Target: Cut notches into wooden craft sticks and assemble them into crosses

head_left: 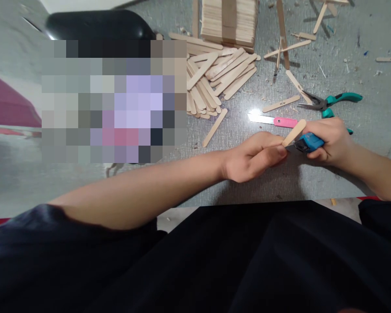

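Pinched between the thumb and fingers of my left hand [256,156] is a wooden craft stick [295,132], tilted up to the right. My right hand [335,139] is wrapped round a blue utility knife [309,142], whose tip end points left at the stick, close to my left fingertips. Whether the blade touches the wood I cannot tell. Just beyond both hands lies a pink-handled craft knife [285,122] with a bright blade. Green-handled pliers [326,102] rest on the table past my right hand, partly hidden by it.
A bundle of craft sticks [213,21] stands at the back, with a loose pile of sticks [228,71] before it. Joined sticks [282,48] and wood scraps lie at the back right. A black rounded object [99,25] is at the left, above a blurred-out area.
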A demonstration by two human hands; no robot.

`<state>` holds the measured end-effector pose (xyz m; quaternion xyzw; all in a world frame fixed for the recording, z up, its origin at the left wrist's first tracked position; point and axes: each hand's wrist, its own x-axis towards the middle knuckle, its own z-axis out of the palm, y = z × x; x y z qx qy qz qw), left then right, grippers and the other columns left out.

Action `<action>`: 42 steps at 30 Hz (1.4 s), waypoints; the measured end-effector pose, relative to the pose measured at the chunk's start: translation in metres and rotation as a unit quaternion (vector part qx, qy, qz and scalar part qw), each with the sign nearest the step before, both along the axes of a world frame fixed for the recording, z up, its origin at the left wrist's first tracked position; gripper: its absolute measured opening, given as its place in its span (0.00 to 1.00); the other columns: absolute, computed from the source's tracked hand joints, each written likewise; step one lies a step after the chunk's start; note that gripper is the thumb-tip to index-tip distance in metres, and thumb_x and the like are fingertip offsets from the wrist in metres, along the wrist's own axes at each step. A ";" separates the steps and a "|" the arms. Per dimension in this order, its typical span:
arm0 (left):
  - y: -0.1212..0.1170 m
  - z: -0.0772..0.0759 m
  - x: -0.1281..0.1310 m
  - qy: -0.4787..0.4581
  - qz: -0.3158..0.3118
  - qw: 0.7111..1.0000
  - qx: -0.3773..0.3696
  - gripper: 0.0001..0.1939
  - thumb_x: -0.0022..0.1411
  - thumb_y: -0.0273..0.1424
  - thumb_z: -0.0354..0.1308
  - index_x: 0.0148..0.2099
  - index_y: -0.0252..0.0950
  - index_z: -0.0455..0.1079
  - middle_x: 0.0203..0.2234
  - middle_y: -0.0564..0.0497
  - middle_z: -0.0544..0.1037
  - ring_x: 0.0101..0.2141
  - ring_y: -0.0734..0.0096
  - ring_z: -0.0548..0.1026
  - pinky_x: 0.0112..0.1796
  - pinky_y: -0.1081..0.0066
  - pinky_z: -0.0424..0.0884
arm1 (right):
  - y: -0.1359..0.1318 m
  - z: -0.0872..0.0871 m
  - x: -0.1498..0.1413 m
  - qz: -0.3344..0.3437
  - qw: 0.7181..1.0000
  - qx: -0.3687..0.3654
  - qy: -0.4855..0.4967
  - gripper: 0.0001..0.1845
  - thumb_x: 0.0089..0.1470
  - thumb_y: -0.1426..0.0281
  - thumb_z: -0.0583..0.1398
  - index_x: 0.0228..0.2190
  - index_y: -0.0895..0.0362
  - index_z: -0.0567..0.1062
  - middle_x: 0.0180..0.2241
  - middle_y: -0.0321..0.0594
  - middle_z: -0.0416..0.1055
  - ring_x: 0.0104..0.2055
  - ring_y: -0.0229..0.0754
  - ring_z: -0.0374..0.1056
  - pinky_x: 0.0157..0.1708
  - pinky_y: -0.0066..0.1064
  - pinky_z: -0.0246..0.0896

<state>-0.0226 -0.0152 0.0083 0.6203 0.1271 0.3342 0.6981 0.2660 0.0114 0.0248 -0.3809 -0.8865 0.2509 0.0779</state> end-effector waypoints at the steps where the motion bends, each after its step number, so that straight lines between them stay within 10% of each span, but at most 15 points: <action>1: 0.000 -0.001 0.000 -0.007 0.010 1.000 0.007 0.31 0.89 0.54 0.51 0.32 0.44 0.61 0.23 0.56 0.63 0.24 0.71 0.59 0.29 0.63 0.62 | -0.001 0.001 -0.001 -0.005 1.000 -0.008 0.007 0.54 0.64 0.14 0.39 0.33 0.48 0.72 0.26 0.37 0.68 0.28 0.45 0.65 0.33 0.43 0.54; 9: 0.003 -0.011 0.006 -0.039 0.080 0.995 0.043 0.29 0.91 0.47 0.53 0.33 0.43 0.59 0.23 0.58 0.62 0.24 0.73 0.58 0.30 0.63 0.59 | -0.003 0.004 -0.008 -0.031 0.996 -0.003 0.083 0.46 0.72 0.20 0.47 0.30 0.48 0.64 0.22 0.33 0.61 0.25 0.42 0.54 0.29 0.41 0.46; 18: 0.003 -0.011 0.006 -0.080 0.083 0.980 -0.162 0.29 0.83 0.56 0.66 0.38 0.38 0.73 0.27 0.54 0.75 0.24 0.76 0.71 0.23 0.75 0.63 | 0.001 0.004 -0.009 -0.022 0.990 0.041 0.135 0.41 0.76 0.26 0.52 0.32 0.48 0.69 0.24 0.33 0.65 0.24 0.42 0.58 0.28 0.42 0.48; 42: 0.016 0.004 -0.006 -0.019 -0.200 0.929 -0.312 0.24 0.78 0.48 0.76 0.35 0.37 0.79 0.19 0.52 0.79 0.16 0.76 0.73 0.18 0.80 0.69 | 0.011 -0.007 0.002 0.040 0.997 0.052 0.052 0.50 0.66 0.15 0.47 0.33 0.47 0.72 0.26 0.37 0.70 0.28 0.46 0.66 0.31 0.43 0.53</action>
